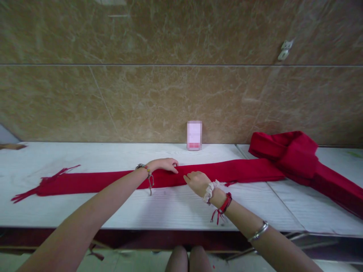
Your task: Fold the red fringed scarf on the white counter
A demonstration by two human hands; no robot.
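A long red scarf [99,180] lies stretched across the white table [170,207], its fringed end at the far left and its bunched, folded part [286,151] at the right. My left hand [164,164] rests flat on the scarf's middle, fingers stretched out. My right hand [197,182] sits just beside it at the scarf's near edge, fingers curled down onto the cloth; whether they pinch it is unclear. Bracelets circle both wrists.
A small pink box [194,135] stands against the brown marble wall [170,75] behind the scarf. A seam divides the table at the right. A white fitting [285,50] is fixed high on the wall. My knees show below the table's front edge.
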